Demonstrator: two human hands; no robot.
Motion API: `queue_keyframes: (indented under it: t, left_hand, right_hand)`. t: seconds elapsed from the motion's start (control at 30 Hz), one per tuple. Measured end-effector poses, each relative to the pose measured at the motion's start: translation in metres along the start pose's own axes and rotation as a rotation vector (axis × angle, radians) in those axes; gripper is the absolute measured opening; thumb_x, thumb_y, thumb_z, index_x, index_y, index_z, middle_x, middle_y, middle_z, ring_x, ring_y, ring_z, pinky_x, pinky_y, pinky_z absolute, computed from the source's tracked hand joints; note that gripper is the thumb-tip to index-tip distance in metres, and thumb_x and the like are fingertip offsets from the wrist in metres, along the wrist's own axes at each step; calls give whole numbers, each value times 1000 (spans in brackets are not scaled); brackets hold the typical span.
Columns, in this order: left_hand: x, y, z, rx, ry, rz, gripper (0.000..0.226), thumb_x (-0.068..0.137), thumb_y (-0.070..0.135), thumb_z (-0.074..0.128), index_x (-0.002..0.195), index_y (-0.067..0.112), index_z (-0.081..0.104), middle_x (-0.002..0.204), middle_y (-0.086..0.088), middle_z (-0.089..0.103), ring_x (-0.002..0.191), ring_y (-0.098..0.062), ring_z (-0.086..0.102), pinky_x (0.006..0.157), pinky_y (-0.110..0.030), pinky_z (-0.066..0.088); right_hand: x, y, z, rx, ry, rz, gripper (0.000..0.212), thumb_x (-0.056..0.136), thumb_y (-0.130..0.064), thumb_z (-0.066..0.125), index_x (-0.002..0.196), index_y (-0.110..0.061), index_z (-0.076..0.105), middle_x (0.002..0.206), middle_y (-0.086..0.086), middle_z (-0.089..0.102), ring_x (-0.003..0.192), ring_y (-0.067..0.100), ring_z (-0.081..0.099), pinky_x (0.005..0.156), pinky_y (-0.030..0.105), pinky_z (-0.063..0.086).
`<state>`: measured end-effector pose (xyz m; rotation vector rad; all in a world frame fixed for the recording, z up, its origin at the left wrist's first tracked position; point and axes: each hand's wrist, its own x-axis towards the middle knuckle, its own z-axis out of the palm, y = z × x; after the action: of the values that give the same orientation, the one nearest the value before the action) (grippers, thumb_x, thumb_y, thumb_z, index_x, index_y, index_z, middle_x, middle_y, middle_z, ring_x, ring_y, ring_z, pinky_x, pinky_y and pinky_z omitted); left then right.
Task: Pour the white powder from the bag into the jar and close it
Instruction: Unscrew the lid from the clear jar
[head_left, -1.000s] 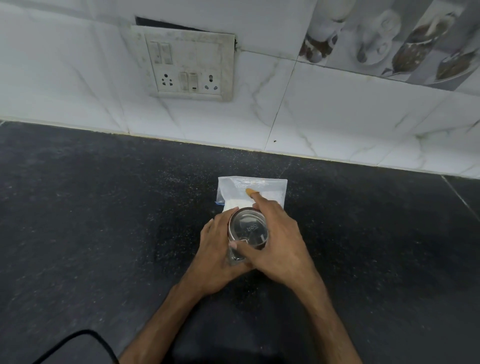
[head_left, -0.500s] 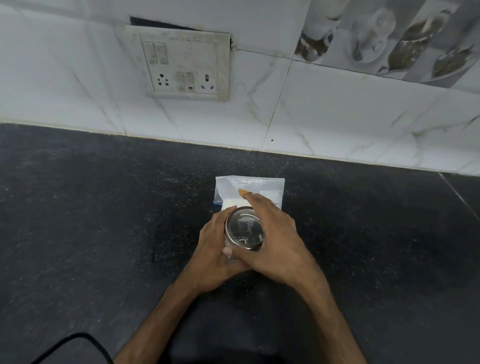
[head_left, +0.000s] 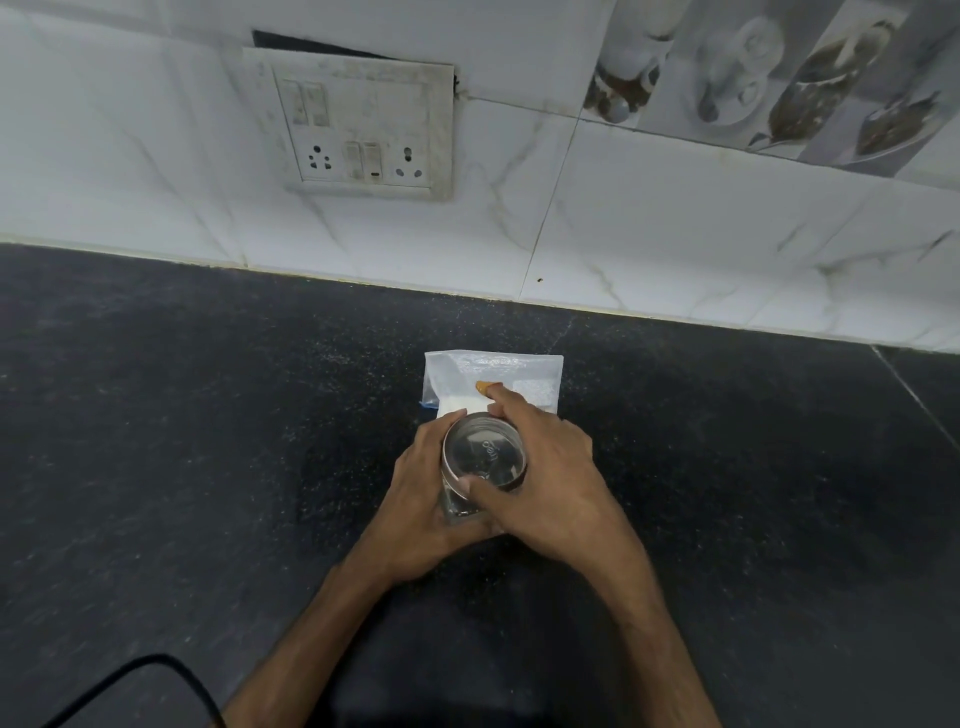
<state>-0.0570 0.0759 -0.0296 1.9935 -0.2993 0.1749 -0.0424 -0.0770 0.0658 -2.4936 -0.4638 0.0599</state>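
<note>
A dark speckled counter (head_left: 208, 467) runs below a white tiled wall (head_left: 675, 234) that carries a switch plate (head_left: 358, 124). The clear bag (head_left: 519, 374) lies flat mid-counter with white powder inside, just behind the jar (head_left: 457, 506). The left grip (head_left: 415, 499) wraps the jar's side. The right grip (head_left: 545, 483) clasps the lid (head_left: 485, 452) on top.

Dark speckled stone countertop (head_left: 182, 441), fine white flecks all over. Clear plastic bag (head_left: 519, 371) w/ white powder lies flat on it, toward the back. Clear jar (head_left: 483, 457) upright just in front, overlapping bag's near edge; base hidden. Black cable (head_left: 130, 670) loops at near-left corner, contact unclear.
</note>
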Motion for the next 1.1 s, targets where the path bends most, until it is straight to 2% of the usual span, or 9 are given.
queue_keyframes:
  t: [0.07,0.23,0.37,0.53,0.67,0.83,0.9,1.0,1.1]
  left_hand:
    - [0,-2,0,-26,-8,-2,103,64,66,77,146,32,25,141,14,35,134,-13,43,109,-45,41]
    - [1,4,-1,-60,27,46,93,68,44,82,140,53,24,138,24,36,131,-13,45,108,-41,44]
    - [0,5,-1,-73,26,47,93,67,47,84,138,56,24,137,31,34,133,-15,45,108,-44,44]
    - [1,7,-1,-71,20,42,93,67,45,83,137,57,24,137,26,35,130,-12,46,107,-42,45]
    - [1,8,-1,-77,23,17,90,65,51,83,134,57,26,133,26,38,128,-11,48,104,-45,46]
    - [0,6,0,-77,22,17,94,64,59,82,138,53,25,138,22,35,132,-13,46,107,-43,45]
    - [0,6,1,-89,31,21,94,65,55,83,138,55,24,138,23,35,132,-14,46,107,-43,45]
    - [0,5,0,-81,16,23,95,66,52,84,138,55,22,138,26,33,132,-11,46,108,-41,45]
    - [0,6,-1,-96,10,27,93,66,48,85,137,56,25,136,26,34,131,-12,47,107,-39,45]
  right_hand:
    - [0,-1,-2,-54,-31,-29,87,79,-44,75,151,-42,27,147,-15,47,138,6,38,122,42,18]
    - [-6,-7,22,-5,108,-42,71,80,-46,71,144,-29,46,144,-10,51,136,7,42,116,42,34]
    - [2,-5,-5,-82,-196,-59,91,81,-41,77,155,-39,23,164,-15,23,152,2,11,125,41,-1]
    - [-3,-11,13,-9,46,-56,74,82,-45,74,147,-31,42,146,-13,46,137,3,37,120,38,28]
    - [-2,-4,-5,-77,-236,-58,87,82,-34,76,153,-41,26,164,-20,20,151,-3,1,126,44,-4]
    - [-6,-13,2,-87,67,-24,75,79,-54,72,145,-32,46,145,-11,53,137,9,44,118,42,31]
    - [-7,-12,0,-139,-7,-74,59,84,-36,71,140,-33,52,141,-16,56,138,8,42,120,47,26]
    - [-4,-11,-12,-196,-190,-49,72,86,-26,70,150,-38,37,156,-19,38,152,7,17,126,46,4]
    - [-4,-15,-4,-115,-22,-32,79,77,-50,76,148,-33,44,150,-12,48,141,8,41,120,41,28]
